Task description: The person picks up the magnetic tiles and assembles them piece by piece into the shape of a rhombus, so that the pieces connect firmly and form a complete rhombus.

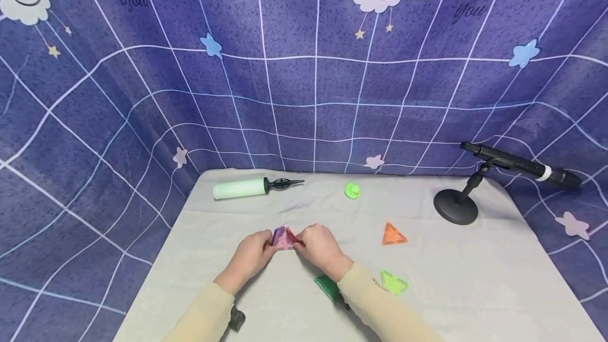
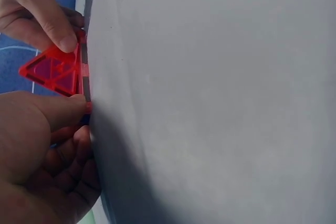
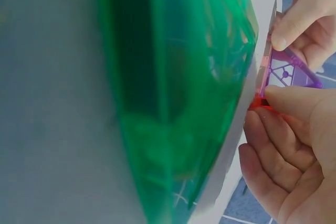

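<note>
Between both hands stands a small pyramid of translucent magnetic tiles (image 1: 284, 239) on the table. Its front looks pink, with purple at the left and red at the right. My left hand (image 1: 250, 255) pinches the left lower corner between thumb and fingers. At the opposite corner, my right hand (image 1: 323, 247) pinches the red side. The left wrist view shows the red triangular tile (image 2: 55, 72) between the two thumbs; the right wrist view shows the purple tile (image 3: 287, 73). A green tile piece (image 1: 328, 288) lies under the right forearm, partly hidden by the sleeve.
An orange triangular tile (image 1: 393, 234) and a lime tile (image 1: 393, 282) lie to the right on the pale tablecloth (image 1: 456, 284). Farther back are a green hand pump (image 1: 241, 188), a green toy duck (image 1: 352, 190) and a microphone (image 1: 513, 161) on a round-based stand (image 1: 456, 207).
</note>
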Demonstrator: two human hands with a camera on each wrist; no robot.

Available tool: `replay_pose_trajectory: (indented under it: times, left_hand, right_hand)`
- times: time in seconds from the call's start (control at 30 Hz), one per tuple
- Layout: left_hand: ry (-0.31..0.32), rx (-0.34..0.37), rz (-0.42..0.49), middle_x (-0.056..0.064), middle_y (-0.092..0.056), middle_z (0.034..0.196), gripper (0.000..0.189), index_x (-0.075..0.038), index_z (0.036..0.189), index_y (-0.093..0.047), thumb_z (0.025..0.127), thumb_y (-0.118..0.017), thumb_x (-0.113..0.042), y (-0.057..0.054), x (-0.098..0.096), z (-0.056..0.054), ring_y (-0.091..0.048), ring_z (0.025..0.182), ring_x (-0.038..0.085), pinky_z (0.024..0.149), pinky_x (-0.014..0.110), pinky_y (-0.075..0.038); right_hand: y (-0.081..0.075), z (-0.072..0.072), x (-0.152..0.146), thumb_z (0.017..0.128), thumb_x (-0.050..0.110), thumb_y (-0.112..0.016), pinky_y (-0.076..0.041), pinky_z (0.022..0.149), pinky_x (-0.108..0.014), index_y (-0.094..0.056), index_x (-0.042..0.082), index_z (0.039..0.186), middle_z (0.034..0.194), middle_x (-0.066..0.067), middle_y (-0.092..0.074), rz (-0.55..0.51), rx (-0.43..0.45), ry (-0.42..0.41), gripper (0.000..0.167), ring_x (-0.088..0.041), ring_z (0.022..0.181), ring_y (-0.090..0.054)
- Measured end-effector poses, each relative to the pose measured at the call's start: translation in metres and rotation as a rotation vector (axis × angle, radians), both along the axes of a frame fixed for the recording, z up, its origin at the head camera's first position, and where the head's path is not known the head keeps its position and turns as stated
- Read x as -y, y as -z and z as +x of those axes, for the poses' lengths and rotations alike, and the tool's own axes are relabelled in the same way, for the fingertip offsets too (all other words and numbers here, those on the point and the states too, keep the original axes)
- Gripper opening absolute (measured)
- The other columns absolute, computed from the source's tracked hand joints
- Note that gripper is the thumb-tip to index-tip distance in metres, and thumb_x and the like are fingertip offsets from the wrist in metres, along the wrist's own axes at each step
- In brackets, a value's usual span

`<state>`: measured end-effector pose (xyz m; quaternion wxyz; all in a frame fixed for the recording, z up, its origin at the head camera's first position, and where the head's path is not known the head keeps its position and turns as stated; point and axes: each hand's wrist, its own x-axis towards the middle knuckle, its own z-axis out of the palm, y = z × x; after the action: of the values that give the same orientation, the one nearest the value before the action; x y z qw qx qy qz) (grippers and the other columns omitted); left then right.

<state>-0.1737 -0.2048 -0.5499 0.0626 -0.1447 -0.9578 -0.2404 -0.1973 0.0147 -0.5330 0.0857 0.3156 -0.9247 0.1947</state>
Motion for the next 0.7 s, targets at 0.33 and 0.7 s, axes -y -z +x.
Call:
replay_pose_trajectory:
  times: [0.33,0.7]
  left_hand:
    - [0.015,-0.018,-0.071,-0.007,-0.049,0.071,0.028,-0.017,0.081,-0.054,0.094,-0.08,-0.017,-0.0012,-0.0021,0.002,-0.045,0.063,0.012,0.061,0.034,-0.043]
    - [0.042,-0.054,-0.108,-0.007,-0.049,0.071,0.028,-0.016,0.081,-0.055,0.094,-0.079,-0.014,-0.0052,-0.005,0.005,-0.043,0.063,0.012,0.059,0.034,-0.043]
  right_hand:
    - [0.0023,0.0029,0.0027,0.09,0.023,-0.085,-0.056,0.067,-0.033,-0.084,0.015,0.091,0.076,0.002,-0.075,0.074,-0.099,-0.005,0.008,-0.016,0.07,-0.071]
    - [0.0032,0.0048,0.0056,0.088,0.025,-0.085,-0.054,0.06,-0.033,-0.078,0.016,0.078,0.065,0.002,-0.066,0.137,-0.2,0.015,0.016,-0.015,0.061,-0.066]
